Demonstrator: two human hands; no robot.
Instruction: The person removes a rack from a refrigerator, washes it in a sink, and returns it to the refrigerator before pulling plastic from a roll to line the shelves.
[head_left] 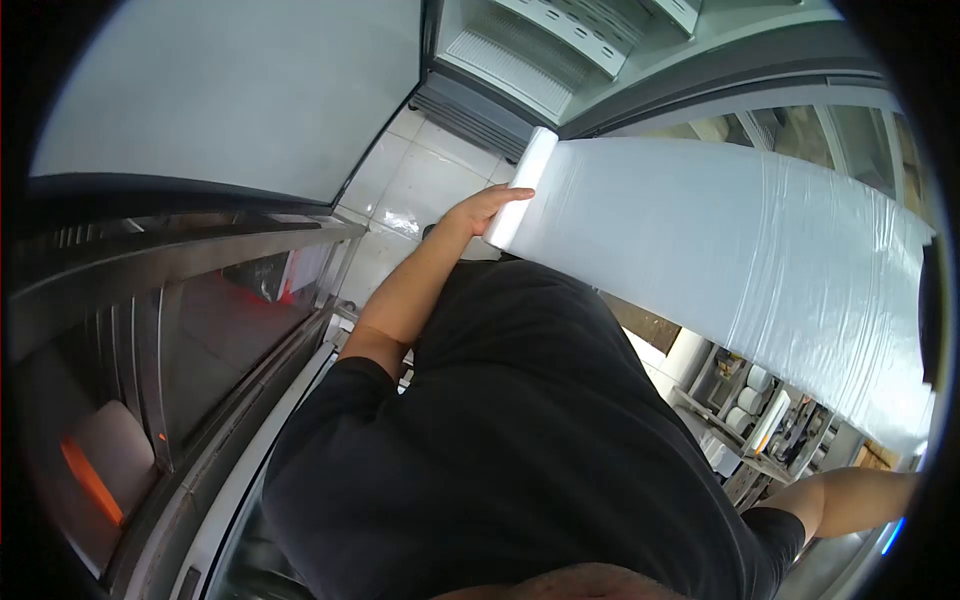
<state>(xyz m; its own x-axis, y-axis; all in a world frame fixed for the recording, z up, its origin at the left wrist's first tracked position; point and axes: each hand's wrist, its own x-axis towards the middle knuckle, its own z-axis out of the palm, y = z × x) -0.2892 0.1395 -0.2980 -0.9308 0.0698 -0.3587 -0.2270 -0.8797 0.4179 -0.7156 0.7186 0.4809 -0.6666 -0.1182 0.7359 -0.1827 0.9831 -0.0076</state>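
My left hand (pixel 487 208) is wrapped round a white roll of plastic film (pixel 530 170), thumb lying along it. From the roll a wide, translucent sheet of plastic film (pixel 690 230) stretches to the far right, wrinkled and shiny toward that end. My right arm (pixel 850 500) reaches out to the right edge of the view. Its hand lies outside the picture, so what it touches is hidden.
An open fridge-like cabinet (pixel 520 70) with metal racks stands ahead, its grey door (pixel 240 90) to the left. White floor tiles (pixel 440 150) show between. At left is a steel-framed counter (pixel 200 240); at lower right, a shelf (pixel 745 440) holds stacked white dishes.
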